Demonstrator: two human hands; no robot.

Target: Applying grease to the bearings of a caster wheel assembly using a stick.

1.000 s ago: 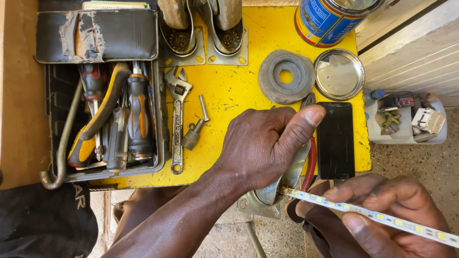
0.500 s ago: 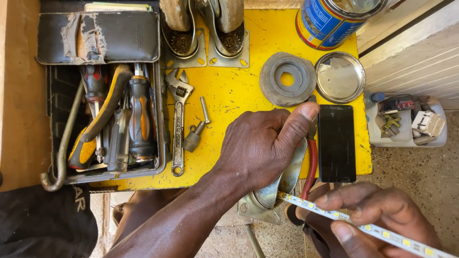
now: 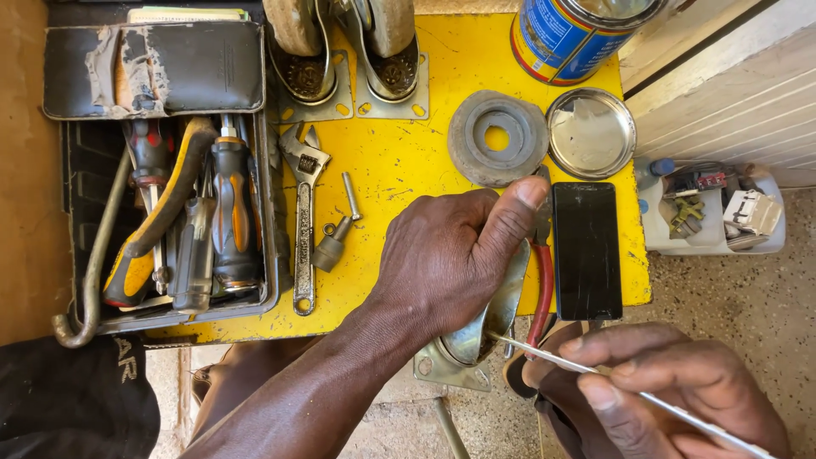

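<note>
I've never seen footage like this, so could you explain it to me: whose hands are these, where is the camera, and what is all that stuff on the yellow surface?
There is no machine here: a person wears a camera on the head, looking down at their own bare hands. The left hand holds a metal caster bracket at the edge of the yellow table. The right hand pinches a thin strip whose end meets that bracket. On the table lie an adjustable wrench, a bolt, a grey rubber ring, a tin lid, a dark phone, red-handled pliers, a blue tin and two caster wheels. A toolbox of screwdrivers sits at the left.
</note>
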